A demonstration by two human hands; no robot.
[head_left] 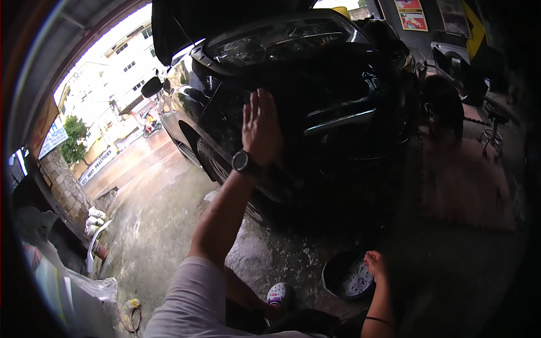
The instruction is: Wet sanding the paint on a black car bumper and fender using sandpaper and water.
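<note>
A dark car (225,107) fills the upper middle, with a large dark panel (186,25) raised above it. Against its dark bodywork my left hand (260,124) is held out flat, fingers stretched, with nothing seen in it. Whether the palm touches the surface cannot be made out. A black watch (240,161) is on that wrist. Low on the right, my right hand (376,265) is at the rim of a black basin (332,284) with foamy water in it. Its fingers are loosely bent, and nothing shows between them.
Interlocking floor mats (462,186) lie right of the car, near a wheeled stool (493,132). Plastic sheeting (96,287) and a hoop-shaped item (135,320) are at the lower left. My clog (279,294) stands on wet concrete. A motorbike (151,128) is on the road outside.
</note>
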